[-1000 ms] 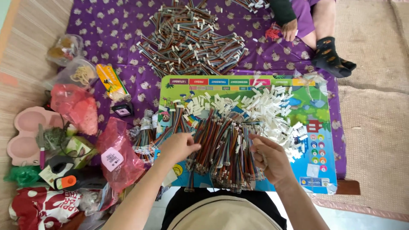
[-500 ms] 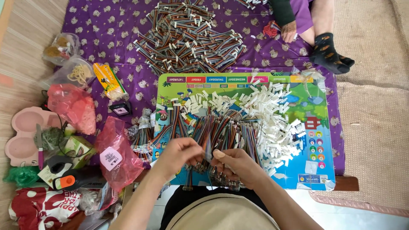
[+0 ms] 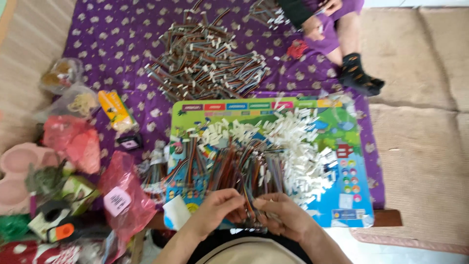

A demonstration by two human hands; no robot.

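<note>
Ribbon-cable pieces (image 3: 229, 166), short strips of many-coloured wire, lie spread across a bright picture board (image 3: 342, 146) that serves as a low desk in front of the person, likely so the loose ends stay flat and within easy reach. Both hands meet at the near edge of this spread: the left hand (image 3: 220, 208) is curled with its fingers pinched on the end of one thin strip, and the right hand (image 3: 283, 215) closes on the same strip from the other side, so the piece is held taut between them just above the board. White plastic connectors (image 3: 298, 142) are heaped to the right of the cables, close to the right hand, which keeps them handy for picking. A larger pile of finished-looking cable bundles (image 3: 205, 63) sits farther away on the purple patterned cloth (image 3: 107, 34), apart from the loose stock. To the left are a red plastic bag (image 3: 122, 195), a yellow packet (image 3: 115, 110) and clear bags (image 3: 73, 98). Another person's socked foot (image 3: 359, 73) rests on the cloth at the far right.
</note>
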